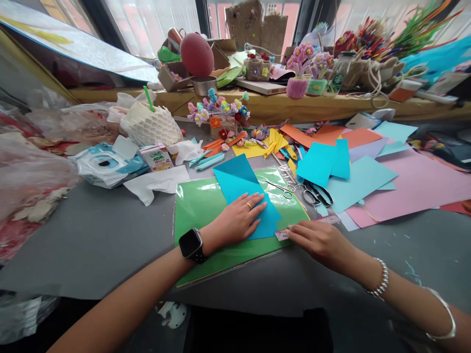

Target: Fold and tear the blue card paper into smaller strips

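Folding blue paper sheet (pixel 241 189) on the green mat (pixel 198 206), mid-bench. Left hand (pixel 239 218) flat, pinning it; right hand (pixel 318 240) fingers press the lower corner, gripping nothing. Next probably: crease firmly along the edge.

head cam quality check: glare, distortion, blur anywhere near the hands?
Head view: daylight from the blown-out windows; sheen on the green plastic sleeve beside the left hand; wide-angle bending curves the wooden ledge and the table edges; left hand, right hand and folded blue paper are sharp; shadows soft, corner clutter smeared.
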Action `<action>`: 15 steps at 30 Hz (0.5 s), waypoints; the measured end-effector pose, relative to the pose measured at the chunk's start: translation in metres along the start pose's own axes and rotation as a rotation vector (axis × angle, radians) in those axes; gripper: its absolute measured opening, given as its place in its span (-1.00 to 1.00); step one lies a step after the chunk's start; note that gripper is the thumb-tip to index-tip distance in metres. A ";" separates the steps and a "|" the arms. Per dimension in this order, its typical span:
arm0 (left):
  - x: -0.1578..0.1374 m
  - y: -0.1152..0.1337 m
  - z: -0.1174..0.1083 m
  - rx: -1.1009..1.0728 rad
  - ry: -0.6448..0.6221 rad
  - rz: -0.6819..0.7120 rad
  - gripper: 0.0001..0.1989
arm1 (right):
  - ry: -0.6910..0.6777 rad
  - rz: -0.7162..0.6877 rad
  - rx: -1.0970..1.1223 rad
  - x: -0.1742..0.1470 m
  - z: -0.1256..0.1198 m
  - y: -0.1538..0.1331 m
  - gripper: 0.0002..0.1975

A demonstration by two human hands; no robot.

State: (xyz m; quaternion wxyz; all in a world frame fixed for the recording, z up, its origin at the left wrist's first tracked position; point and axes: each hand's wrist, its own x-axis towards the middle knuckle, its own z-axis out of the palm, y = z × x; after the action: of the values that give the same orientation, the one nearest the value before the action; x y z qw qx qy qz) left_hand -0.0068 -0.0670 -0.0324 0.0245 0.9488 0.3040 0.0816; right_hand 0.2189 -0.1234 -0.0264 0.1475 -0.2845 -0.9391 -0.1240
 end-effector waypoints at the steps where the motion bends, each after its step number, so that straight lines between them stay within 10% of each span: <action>1: 0.000 0.000 -0.001 -0.002 -0.002 -0.002 -0.59 | -0.004 -0.003 0.021 -0.002 -0.001 0.000 -0.71; 9: -0.005 0.002 -0.012 -0.071 -0.031 0.044 -0.13 | 0.038 0.255 0.198 0.011 -0.009 0.021 -0.79; 15: -0.005 0.005 -0.018 -0.032 -0.023 0.087 -0.32 | 0.056 0.585 0.098 0.048 0.004 0.054 -0.82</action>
State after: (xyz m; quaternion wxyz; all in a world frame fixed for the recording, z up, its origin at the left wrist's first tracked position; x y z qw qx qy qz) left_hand -0.0112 -0.0739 -0.0148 0.0396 0.9615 0.2610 0.0768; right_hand 0.2105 -0.0547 -0.0049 0.2163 -0.5320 -0.8177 -0.0387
